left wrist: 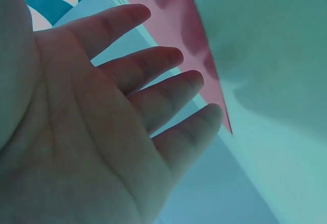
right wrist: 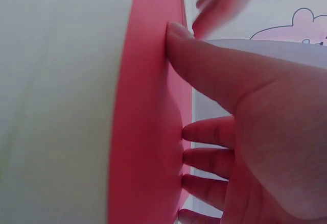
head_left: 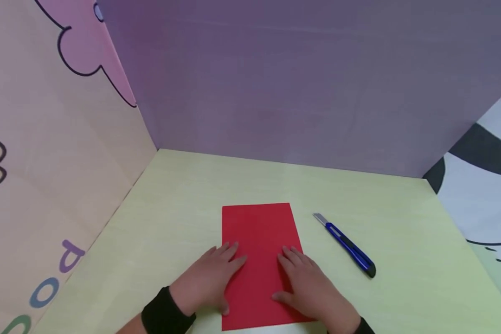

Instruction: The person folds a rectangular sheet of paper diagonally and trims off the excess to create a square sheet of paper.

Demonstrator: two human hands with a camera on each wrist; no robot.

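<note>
A red rectangular sheet [head_left: 256, 232], flat like paper or card, lies on the table with its long sides running away from me. My left hand [head_left: 210, 279] is over its left edge, fingers spread and fairly straight. In the left wrist view the palm faces the sheet [left wrist: 181, 17] and the fingers are extended, gripping nothing. Over the right edge is my right hand [head_left: 309, 285], fingers spread. The right wrist view shows its thumb and fingertips touching the red surface [right wrist: 143, 132]. Right of the sheet lies a blue and black utility knife [head_left: 352, 250], its blade out.
The pale yellow-green table [head_left: 417, 260] meets a purple back wall [head_left: 296, 93]. A left panel [head_left: 87, 139] carries cartoon shapes and letters, and a right panel [head_left: 484, 199] has black and white shapes. The knife's blade points away and to the left, toward the sheet's far right corner.
</note>
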